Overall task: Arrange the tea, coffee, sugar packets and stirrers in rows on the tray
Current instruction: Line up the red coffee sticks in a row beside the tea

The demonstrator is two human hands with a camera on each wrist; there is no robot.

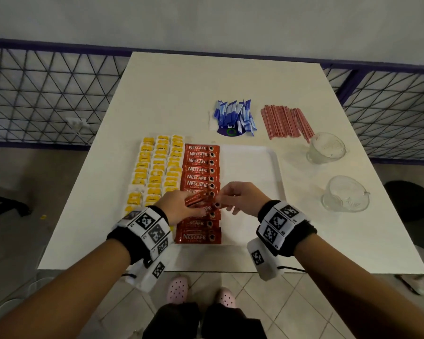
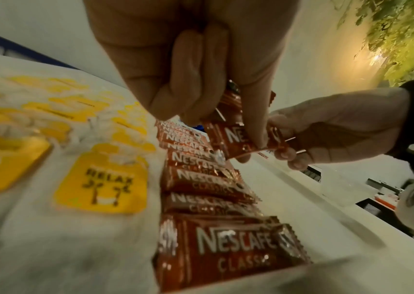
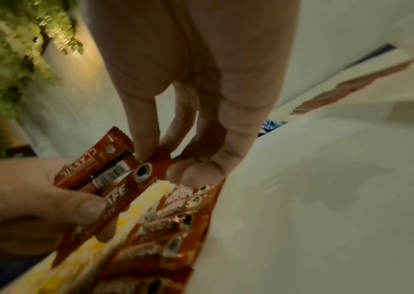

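Note:
A white tray (image 1: 252, 167) holds columns of yellow tea bags (image 1: 154, 167) on its left and a column of red coffee packets (image 1: 201, 165) beside them. Above that red column my left hand (image 1: 181, 206) grips a small bunch of red coffee packets (image 1: 197, 199). My right hand (image 1: 233, 194) pinches the right end of one of those packets (image 3: 145, 169) between thumb and fingers. Blue sugar packets (image 1: 235, 116) and red stirrers (image 1: 284, 122) lie in heaps on the table behind the tray.
Two clear glass cups (image 1: 326, 148) (image 1: 344, 193) stand on the white table (image 1: 181, 94) right of the tray. The tray's right half is bare. A wire fence (image 1: 47, 94) runs behind the table. A dark chair (image 1: 416, 204) sits at the right.

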